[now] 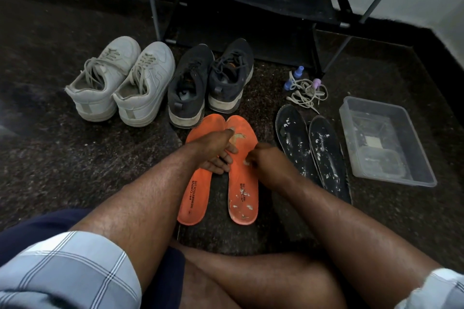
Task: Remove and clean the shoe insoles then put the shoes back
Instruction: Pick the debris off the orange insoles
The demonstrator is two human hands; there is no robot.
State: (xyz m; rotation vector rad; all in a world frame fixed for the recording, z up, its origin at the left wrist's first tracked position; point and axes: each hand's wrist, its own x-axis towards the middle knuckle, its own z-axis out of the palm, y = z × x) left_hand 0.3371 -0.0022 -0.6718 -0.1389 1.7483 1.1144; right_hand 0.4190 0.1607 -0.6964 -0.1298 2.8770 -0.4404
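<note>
Two orange insoles lie side by side on the dark floor in front of me, the left orange insole [194, 198] clean and the right orange insole [243, 195] flecked with white clumps. My left hand [216, 152] rests across their upper halves with loosely spread fingers, fingertips at the gap between them. My right hand [262, 159] is blurred, its fingers curled on the right insole's middle, pinching a small whitish bit. Two black insoles [313, 150] speckled white lie to the right. The dark sneakers [208, 83] and white sneakers [120, 83] stand beyond.
A clear plastic tub [384, 140] sits at the right. Loose laces [307, 93] and small blue and lilac bottles [300, 73] lie behind the black insoles. A black shoe rack [246, 0] stands against the wall. My bare legs fill the foreground.
</note>
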